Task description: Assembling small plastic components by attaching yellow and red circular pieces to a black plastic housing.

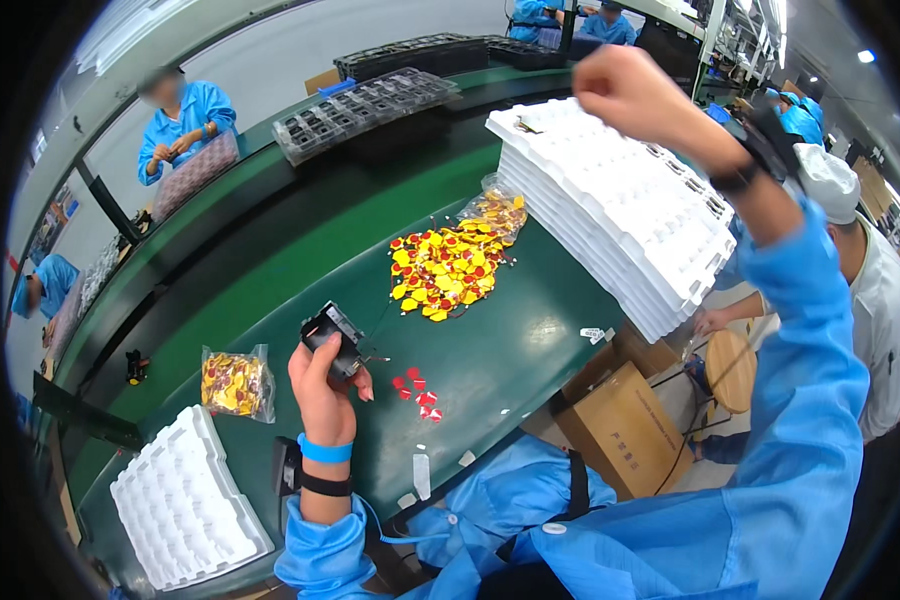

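My left hand [322, 392] grips a small black plastic housing [328, 330] above the green table; a thin wire end sticks out from its right side. My right hand [625, 90] is raised high over a stack of white moulded trays [610, 185]. Its fingers are curled in and slightly blurred, and what they hold, if anything, is hidden. Between the hands lies a heap of small yellow and red parts [445, 275], some spilling from a clear bag [497, 205]. Several red pieces [417, 385] lie to the right of my left hand.
A sealed bag of yellow and red parts [235, 385] and a white tray [190, 500] are on the left. Beyond runs a green conveyor [270, 265] with clear and black trays at its far side. A cardboard box [625, 430] and a co-worker in white [875, 310] are at right.
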The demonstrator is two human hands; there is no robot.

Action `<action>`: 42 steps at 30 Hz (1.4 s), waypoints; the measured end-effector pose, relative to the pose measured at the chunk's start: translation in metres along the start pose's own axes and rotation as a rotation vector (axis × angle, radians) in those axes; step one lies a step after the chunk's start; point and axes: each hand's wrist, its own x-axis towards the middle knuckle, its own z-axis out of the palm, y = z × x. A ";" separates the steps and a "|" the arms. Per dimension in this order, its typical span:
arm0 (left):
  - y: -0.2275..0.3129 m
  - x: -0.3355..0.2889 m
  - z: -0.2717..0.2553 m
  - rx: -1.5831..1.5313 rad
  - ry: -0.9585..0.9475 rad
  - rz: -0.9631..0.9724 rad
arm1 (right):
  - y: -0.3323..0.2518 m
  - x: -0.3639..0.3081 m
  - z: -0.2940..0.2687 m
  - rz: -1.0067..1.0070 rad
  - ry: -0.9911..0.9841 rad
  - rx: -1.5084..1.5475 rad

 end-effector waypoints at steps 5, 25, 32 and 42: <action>-0.002 0.002 -0.007 0.038 0.029 0.010 | 0.072 0.075 0.096 0.476 -0.219 0.010; -0.014 0.008 -0.021 0.035 0.039 0.045 | 0.150 0.105 0.172 0.905 -0.162 0.602; -0.010 0.009 -0.018 0.125 0.052 0.043 | -0.016 0.110 0.126 0.391 0.064 0.845; -0.014 0.010 -0.020 0.358 0.162 0.154 | -0.200 -0.029 0.194 0.130 -0.253 1.323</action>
